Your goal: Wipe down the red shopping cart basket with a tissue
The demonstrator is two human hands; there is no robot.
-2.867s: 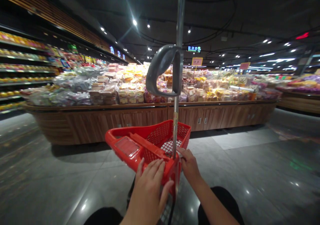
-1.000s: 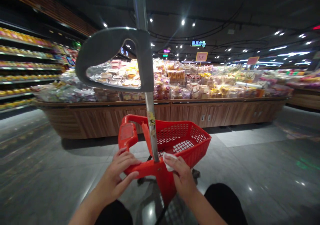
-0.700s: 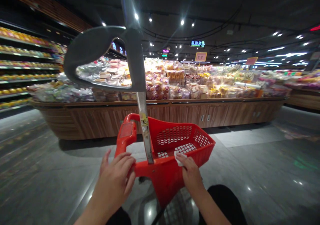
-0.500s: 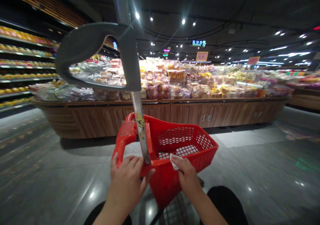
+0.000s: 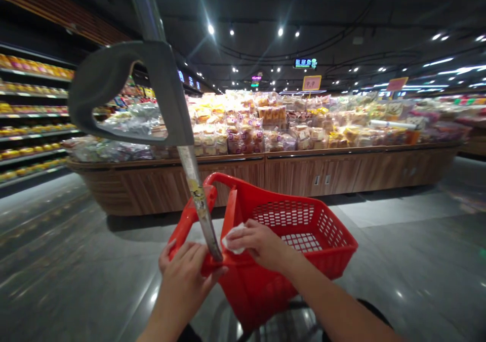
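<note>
Red shopping-cart basket (image 5: 261, 294), polished grey tile floor (image 5: 413, 266), wood-clad snack display (image 5: 304, 175)

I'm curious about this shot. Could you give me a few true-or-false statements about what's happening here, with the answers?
1. The right hand holds a white wipe against the red plastic basket. True.
2. The left hand holds the wipe. False: it rests on the basket's red front, beside the pole.
3. The basket is woven wicker. False: it is red plastic with perforated walls.
4. A curved grey handle sits on the metal pole rising from the basket. True.
5. The wood-sided display counter is piled with fresh fish. False: it holds wrapped, bagged foods.
</note>
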